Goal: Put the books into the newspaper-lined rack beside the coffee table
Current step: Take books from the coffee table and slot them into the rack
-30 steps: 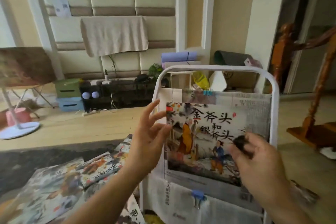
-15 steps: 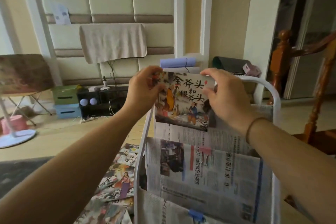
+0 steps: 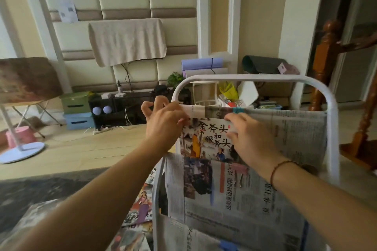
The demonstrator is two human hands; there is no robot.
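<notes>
head: book [image 3: 206, 140] between both hands' fingers [image 3: 231, 117]

Bare forearms, dark beaded bracelet [image 3: 280, 169]

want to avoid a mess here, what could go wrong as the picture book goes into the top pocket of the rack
The picture book is only partly down in the top newspaper pocket, so the paper could tear or slip off its blue clip if pushed hard. The left hand and right hand both press near the white rack top, which might tip. More books lie by its foot and could get stepped on.
</notes>
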